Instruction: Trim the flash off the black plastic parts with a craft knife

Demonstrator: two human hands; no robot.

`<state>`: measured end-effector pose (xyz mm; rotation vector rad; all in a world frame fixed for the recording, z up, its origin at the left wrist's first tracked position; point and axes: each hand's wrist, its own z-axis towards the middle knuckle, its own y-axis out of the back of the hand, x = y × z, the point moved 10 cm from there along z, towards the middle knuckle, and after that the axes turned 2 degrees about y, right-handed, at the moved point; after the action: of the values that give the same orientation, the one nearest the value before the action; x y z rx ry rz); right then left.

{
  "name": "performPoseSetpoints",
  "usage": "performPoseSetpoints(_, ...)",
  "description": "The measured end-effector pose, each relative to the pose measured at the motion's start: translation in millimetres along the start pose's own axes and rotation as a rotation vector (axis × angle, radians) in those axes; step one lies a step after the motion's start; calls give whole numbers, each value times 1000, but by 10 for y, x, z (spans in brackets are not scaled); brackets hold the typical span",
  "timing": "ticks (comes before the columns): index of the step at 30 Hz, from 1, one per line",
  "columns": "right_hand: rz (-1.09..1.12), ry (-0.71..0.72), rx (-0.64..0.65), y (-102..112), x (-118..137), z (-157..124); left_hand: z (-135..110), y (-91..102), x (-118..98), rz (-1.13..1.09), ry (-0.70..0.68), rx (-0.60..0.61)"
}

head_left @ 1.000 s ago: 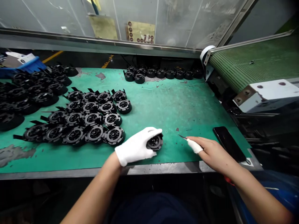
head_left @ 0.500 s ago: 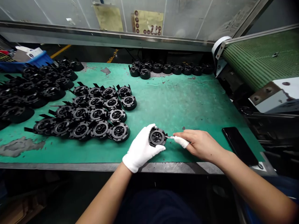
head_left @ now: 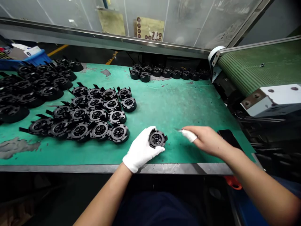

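Note:
My left hand (head_left: 140,150), in a white glove, is closed around the rim of a round black plastic part (head_left: 157,138) with rings and ribs on its face. A small tab sticks out at the part's right edge. To the right, apart from the part, my right hand (head_left: 202,138) pinches a small knife blade (head_left: 178,129), smeared by motion. A white cover wraps the thumb of that hand, and the rest of it is bare. How the blade continues inside the fingers is hidden.
Several rows of similar black parts (head_left: 98,115) stand left on the green mat (head_left: 169,106), others (head_left: 162,72) along its back. A dark phone (head_left: 229,138) lies behind my right wrist. A green conveyor belt (head_left: 258,62) rises at the right. A blue bin (head_left: 35,59) stands back left.
My right hand has drawn the blade away from the black part, to the right and slightly up. My left hand keeps its hold on the part. The view has shifted slightly.

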<state>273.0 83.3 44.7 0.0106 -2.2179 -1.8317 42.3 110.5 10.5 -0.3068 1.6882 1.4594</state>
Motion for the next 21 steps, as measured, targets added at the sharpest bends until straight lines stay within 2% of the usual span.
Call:
performPoseSetpoints(3, 85, 171, 46, -115, 502, -87, -14, 4, -5, 1, -4, -33)
performPoseSetpoints(5, 65, 189, 58, -143, 620, -66, -12, 1, -15, -4, -17, -34)
performPoseSetpoints(7, 6, 155, 65, -136, 540, 12, -3, 8, -29, -10, -37, -33)
performPoseSetpoints(11, -111, -68, -23, 48, 47, 154, -24, 14, -55, -6, -53, -56)
performPoseSetpoints(13, -101, -116, -60, 92, -14, 128, -84, -4, -76, 9, -48, -104)
performPoseSetpoints(15, 19, -80, -70, 21, 163, 39, -177, -1, -95, 36, -25, -208)
performPoseSetpoints(18, 361, 27, -61, -223, 664, -149, -329, 14, -108, 52, 38, -376)
performPoseSetpoints(21, 407, -2, -95, -410, 969, -258, -388, -4, -116, 20, 65, -431)
